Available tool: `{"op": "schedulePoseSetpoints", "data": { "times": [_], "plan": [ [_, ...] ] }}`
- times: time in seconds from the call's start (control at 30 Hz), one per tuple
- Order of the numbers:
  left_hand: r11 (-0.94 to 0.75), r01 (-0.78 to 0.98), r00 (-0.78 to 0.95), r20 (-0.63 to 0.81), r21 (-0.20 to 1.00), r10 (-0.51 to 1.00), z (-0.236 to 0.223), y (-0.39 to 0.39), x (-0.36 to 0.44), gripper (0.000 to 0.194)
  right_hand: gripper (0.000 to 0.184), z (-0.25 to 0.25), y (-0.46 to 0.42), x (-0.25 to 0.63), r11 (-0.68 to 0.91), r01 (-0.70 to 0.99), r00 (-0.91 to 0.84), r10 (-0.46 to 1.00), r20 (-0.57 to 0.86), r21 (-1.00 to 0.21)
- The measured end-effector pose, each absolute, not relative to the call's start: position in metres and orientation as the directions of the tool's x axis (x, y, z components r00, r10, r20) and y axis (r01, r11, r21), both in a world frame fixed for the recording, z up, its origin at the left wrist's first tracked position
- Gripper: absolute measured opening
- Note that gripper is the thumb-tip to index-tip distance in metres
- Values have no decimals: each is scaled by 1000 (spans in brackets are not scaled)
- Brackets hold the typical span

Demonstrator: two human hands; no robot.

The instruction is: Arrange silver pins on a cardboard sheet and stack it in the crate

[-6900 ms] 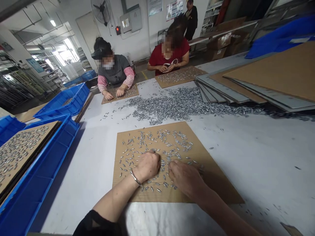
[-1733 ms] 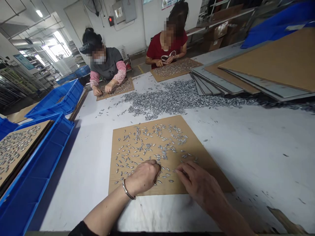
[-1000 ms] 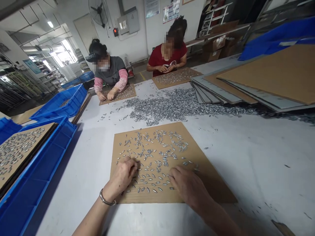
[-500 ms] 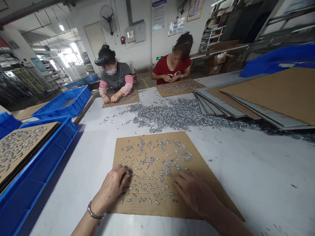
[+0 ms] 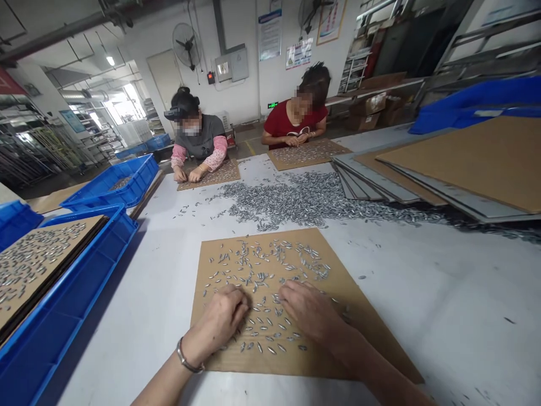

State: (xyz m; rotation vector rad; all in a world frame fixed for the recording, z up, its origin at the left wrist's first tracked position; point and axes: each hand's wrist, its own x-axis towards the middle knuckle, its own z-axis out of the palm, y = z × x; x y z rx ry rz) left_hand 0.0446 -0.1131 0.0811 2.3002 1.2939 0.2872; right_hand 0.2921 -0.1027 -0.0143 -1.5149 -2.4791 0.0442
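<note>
blue crate (image 5: 87, 301) cut off at left, stacked boards (image 5: 469, 160) far right; left hand (image 5: 222, 316) and right hand (image 5: 310, 310) curl over cardboard (image 5: 291, 365), grip hidden, unclear.

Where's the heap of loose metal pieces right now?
In the head view, the heap spreads across the white table just beyond the nearest cardboard sheet, near the picture's middle, trailing right along the stacked boards.

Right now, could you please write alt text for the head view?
The wearer's left hand and right hand are curled over small silvery pieces spread on a cardboard sheet. Beyond it lies a heap of similar pieces, with two co-workers across the table.
</note>
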Motion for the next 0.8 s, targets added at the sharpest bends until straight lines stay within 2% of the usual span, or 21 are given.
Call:
{"op": "schedulePoseSetpoints", "data": {
  "times": [0.1,0.23,0.4,0.57,0.67,0.8],
  "plan": [
    [-503,729,591,-56,465,804,75,-102,73,21,23,-9,-104,294,436,893,-402,884,238,-110],
    [-572,739,633,-78,356,770,60,-88,103,24,24,1,-113,316,461,877,-394,850,350,-133],
    [-663,716,694,-120,218,710,44,-81,120,21,24,0,-130,346,433,889,-355,857,374,-148],
    [-684,725,685,-197,84,702,51,-81,127,25,25,-16,-133,338,431,896,-343,830,440,-113],
    [-687,721,687,-217,87,693,58,-83,127,24,24,-22,-134,334,424,899,-339,834,435,-112],
    [-630,749,662,-179,206,728,59,-82,126,23,26,-15,-135,335,414,892,-338,877,342,-180]
  ]
}}
